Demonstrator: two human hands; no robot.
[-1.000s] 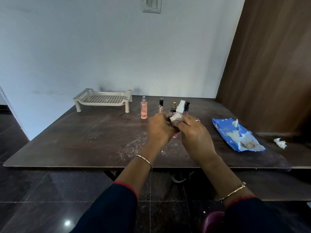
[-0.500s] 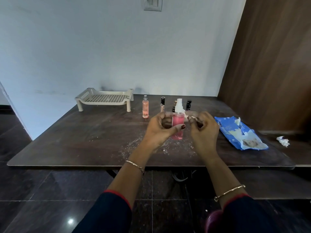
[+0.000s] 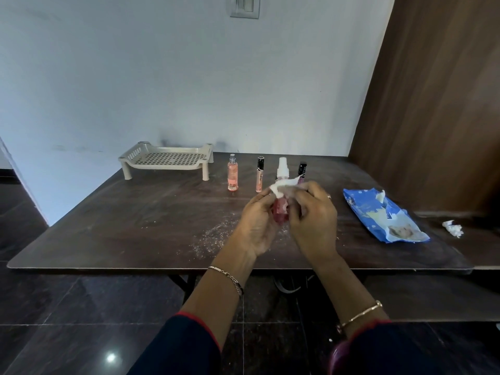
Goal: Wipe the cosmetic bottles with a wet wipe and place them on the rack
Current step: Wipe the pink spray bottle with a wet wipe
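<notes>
The left hand [image 3: 257,223] was curled around the lower body of a pink spray bottle [image 3: 281,212], gripping it upright above the table [image 3: 135,228], while the right hand [image 3: 311,223] pinched a white wet wipe [image 3: 282,184] against the bottle's shoulder, its fingers closed on the wipe and a ring visible on one of them. The bottle's white pump top [image 3: 283,169] stood clear above both hands. A thin bracelet circled each wrist, and dark sleeves with red edging covered the forearms nearest the camera. Just beyond the hands, three more bottles stood upright in a loose row on the table: a peach spray bottle [image 3: 232,176] at the left, a slim tube with a black cap [image 3: 259,174] beside it, and a dark-capped purple tube [image 3: 302,173] partly hidden behind the wipe. Whitish powder or crumbs [image 3: 213,236] were scattered on the dark tabletop below and left of the hands. Farther back on the left, near the wall, the beige perforated rack [image 3: 165,161] stood on its short legs with nothing on it. To the right of the hands lay a blue wet-wipe pack [image 3: 378,215] with a wipe poking out of its opening, and well beyond it, at the far right edge, a crumpled white wipe [image 3: 453,228] lay on the surface.
</notes>
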